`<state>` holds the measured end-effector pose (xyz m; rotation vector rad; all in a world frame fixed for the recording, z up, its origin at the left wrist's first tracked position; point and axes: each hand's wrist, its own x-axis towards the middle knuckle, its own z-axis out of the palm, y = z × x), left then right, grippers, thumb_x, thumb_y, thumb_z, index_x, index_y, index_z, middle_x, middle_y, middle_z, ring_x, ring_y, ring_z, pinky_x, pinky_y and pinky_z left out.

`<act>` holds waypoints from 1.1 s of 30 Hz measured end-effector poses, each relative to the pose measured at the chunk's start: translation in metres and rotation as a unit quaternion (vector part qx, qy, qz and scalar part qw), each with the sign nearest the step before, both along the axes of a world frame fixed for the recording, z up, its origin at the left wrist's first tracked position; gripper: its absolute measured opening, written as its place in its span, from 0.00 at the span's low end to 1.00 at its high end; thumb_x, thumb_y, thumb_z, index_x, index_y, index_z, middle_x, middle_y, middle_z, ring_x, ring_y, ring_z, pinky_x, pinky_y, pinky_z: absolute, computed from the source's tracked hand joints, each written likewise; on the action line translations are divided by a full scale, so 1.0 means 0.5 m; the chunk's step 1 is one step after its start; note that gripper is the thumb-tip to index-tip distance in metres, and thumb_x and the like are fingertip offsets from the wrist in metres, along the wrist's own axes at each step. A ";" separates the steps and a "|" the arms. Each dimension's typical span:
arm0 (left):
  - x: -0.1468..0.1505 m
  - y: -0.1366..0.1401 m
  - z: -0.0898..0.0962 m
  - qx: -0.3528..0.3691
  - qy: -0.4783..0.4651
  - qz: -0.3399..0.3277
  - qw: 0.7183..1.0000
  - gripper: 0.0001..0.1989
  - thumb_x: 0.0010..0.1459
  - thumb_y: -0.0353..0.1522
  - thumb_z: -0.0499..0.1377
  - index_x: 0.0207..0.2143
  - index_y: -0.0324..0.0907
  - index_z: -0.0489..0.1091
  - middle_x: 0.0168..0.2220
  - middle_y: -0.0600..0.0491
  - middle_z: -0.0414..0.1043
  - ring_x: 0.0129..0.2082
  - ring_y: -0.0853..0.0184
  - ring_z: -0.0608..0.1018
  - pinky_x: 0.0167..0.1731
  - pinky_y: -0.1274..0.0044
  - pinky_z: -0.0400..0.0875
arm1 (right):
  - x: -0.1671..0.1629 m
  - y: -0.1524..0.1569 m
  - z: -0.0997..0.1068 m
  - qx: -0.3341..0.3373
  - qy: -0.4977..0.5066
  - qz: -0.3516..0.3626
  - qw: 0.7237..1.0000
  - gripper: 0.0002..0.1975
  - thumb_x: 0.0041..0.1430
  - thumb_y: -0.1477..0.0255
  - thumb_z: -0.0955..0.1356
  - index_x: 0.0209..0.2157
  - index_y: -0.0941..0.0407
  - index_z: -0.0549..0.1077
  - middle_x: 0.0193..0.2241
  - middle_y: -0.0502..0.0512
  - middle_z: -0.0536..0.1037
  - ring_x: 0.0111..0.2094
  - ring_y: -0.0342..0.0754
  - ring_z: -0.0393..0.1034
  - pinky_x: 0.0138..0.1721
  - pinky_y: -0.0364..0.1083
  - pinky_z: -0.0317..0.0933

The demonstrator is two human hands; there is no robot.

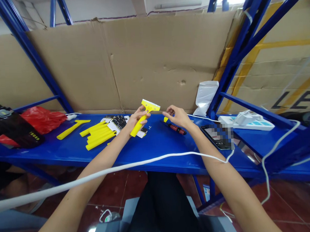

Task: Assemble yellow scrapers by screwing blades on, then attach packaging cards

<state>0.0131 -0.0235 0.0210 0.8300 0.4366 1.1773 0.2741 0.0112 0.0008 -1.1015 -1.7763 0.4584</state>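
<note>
My left hand [135, 118] is closed around the handle of a yellow scraper [150, 105], whose wide head points up and away from me. Two small screws or rivets show on that head. To its right, my right hand [180, 117] hovers with curled fingers and thumb drawn together; anything between the tips is too small to make out. Beneath it lies a red and black screwdriver [178, 129], with a small yellow piece [165, 119] by the fingertips. A few tiny pale bits [149, 127], perhaps screws, are scattered on the blue table [156, 146] between the hands.
Several yellow handles [100, 136] and printed cards [118, 122] lie left, beside another yellow scraper [73, 129]. A black bag [13, 129] and red plastic bag [43, 118] sit farther left. Right are a phone [216, 135] and power strip [247, 123]. A white cable [146, 160] crosses in front.
</note>
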 end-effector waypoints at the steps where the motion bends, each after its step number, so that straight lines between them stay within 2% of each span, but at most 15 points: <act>1: -0.005 -0.004 0.006 0.000 -0.015 0.004 1.000 0.28 0.54 0.18 0.66 0.56 0.45 0.71 0.43 0.51 0.77 0.33 0.73 0.82 0.15 0.88 0.56 | 0.019 0.000 0.004 -0.021 -0.047 -0.004 0.999 0.29 0.59 0.40 0.75 0.41 0.52 0.77 0.41 0.60 0.85 0.43 0.56 0.80 0.48 0.54 0.73; 4: -0.018 -0.016 0.022 0.000 -0.034 0.014 0.999 0.30 0.52 0.18 0.66 0.56 0.47 0.72 0.41 0.53 0.74 0.33 0.74 0.81 0.15 0.89 0.54 | 0.071 -0.001 0.012 -0.126 -0.185 0.022 0.974 0.30 0.41 0.43 0.84 0.29 0.52 0.77 0.27 0.56 0.82 0.29 0.54 0.76 0.34 0.51 0.67; 6: -0.022 -0.021 0.028 0.002 -0.031 0.022 0.999 0.32 0.52 0.18 0.66 0.57 0.48 0.73 0.40 0.54 0.73 0.32 0.75 0.80 0.15 0.90 0.52 | 0.096 0.001 0.014 -0.192 -0.255 0.060 0.946 0.30 0.37 0.43 0.85 0.25 0.52 0.77 0.20 0.53 0.79 0.23 0.51 0.73 0.28 0.50 0.63; 9: -0.024 -0.023 0.033 0.008 -0.019 0.034 0.999 0.31 0.51 0.18 0.67 0.56 0.49 0.75 0.40 0.54 0.71 0.32 0.75 0.79 0.15 0.90 0.51 | 0.112 0.007 0.009 -0.226 -0.304 0.091 0.921 0.30 0.38 0.42 0.85 0.21 0.51 0.76 0.19 0.51 0.77 0.21 0.49 0.70 0.26 0.48 0.60; 13: -0.023 -0.021 0.032 0.007 -0.011 0.037 0.999 0.29 0.51 0.18 0.67 0.54 0.48 0.75 0.39 0.53 0.70 0.32 0.74 0.78 0.15 0.89 0.52 | 0.115 0.020 0.000 -0.208 -0.288 0.090 0.930 0.23 0.45 0.50 0.84 0.24 0.52 0.78 0.21 0.52 0.79 0.22 0.49 0.72 0.27 0.48 0.63; 16: -0.021 -0.019 0.031 0.001 -0.014 0.039 0.999 0.30 0.51 0.19 0.66 0.55 0.48 0.74 0.41 0.53 0.72 0.33 0.73 0.79 0.16 0.89 0.53 | 0.118 0.026 0.001 -0.141 -0.230 0.049 0.962 0.17 0.50 0.59 0.83 0.32 0.52 0.78 0.27 0.53 0.84 0.29 0.53 0.78 0.33 0.49 0.68; 19: -0.020 -0.018 0.032 -0.003 -0.011 0.053 0.999 0.29 0.52 0.20 0.66 0.55 0.48 0.72 0.43 0.52 0.73 0.33 0.73 0.79 0.16 0.88 0.54 | 0.118 0.026 0.013 -0.030 -0.154 -0.038 0.987 0.15 0.59 0.62 0.80 0.41 0.53 0.77 0.40 0.58 0.87 0.43 0.57 0.81 0.46 0.52 0.71; 22: -0.020 -0.017 0.034 0.000 -0.010 0.062 0.998 0.28 0.52 0.20 0.67 0.53 0.48 0.71 0.43 0.53 0.73 0.34 0.73 0.79 0.17 0.88 0.54 | 0.111 0.018 0.031 0.095 -0.037 -0.106 0.989 0.17 0.66 0.58 0.76 0.50 0.53 0.77 0.47 0.60 0.85 0.49 0.57 0.80 0.54 0.56 0.71; 23: -0.020 -0.017 0.035 0.002 -0.010 0.063 0.998 0.28 0.52 0.20 0.67 0.53 0.48 0.71 0.43 0.53 0.74 0.34 0.73 0.79 0.17 0.88 0.54 | 0.107 0.015 0.037 0.136 0.021 -0.113 0.984 0.19 0.66 0.57 0.77 0.50 0.53 0.78 0.46 0.60 0.85 0.48 0.57 0.80 0.54 0.56 0.72; 25: -0.021 -0.015 0.034 0.008 -0.011 0.065 0.998 0.28 0.52 0.20 0.67 0.53 0.48 0.71 0.43 0.52 0.74 0.34 0.73 0.80 0.16 0.87 0.54 | 0.100 0.011 0.048 0.188 0.139 -0.110 0.966 0.21 0.62 0.54 0.79 0.49 0.53 0.80 0.44 0.58 0.85 0.44 0.55 0.80 0.46 0.54 0.76; 27: -0.021 -0.011 0.032 0.013 -0.010 0.069 0.997 0.28 0.52 0.20 0.67 0.54 0.48 0.70 0.44 0.52 0.75 0.34 0.73 0.80 0.16 0.87 0.55 | 0.095 0.012 0.055 0.188 0.223 -0.101 0.951 0.24 0.59 0.52 0.81 0.49 0.54 0.83 0.43 0.59 0.85 0.39 0.54 0.79 0.36 0.52 0.76; 29: -0.022 -0.004 0.028 0.019 -0.009 0.075 0.997 0.29 0.53 0.20 0.68 0.55 0.48 0.70 0.45 0.52 0.76 0.34 0.73 0.81 0.17 0.88 0.57 | 0.091 0.018 0.059 0.170 0.275 -0.087 0.942 0.26 0.56 0.51 0.82 0.48 0.54 0.84 0.42 0.58 0.85 0.35 0.51 0.78 0.31 0.50 0.75; 33: -0.026 0.017 0.016 0.027 -0.006 0.090 0.996 0.27 0.53 0.21 0.70 0.53 0.47 0.70 0.46 0.52 0.77 0.34 0.74 0.82 0.18 0.88 0.61 | 0.086 0.032 0.060 0.135 0.355 -0.015 0.925 0.28 0.50 0.50 0.84 0.47 0.53 0.85 0.37 0.53 0.84 0.35 0.49 0.79 0.34 0.49 0.77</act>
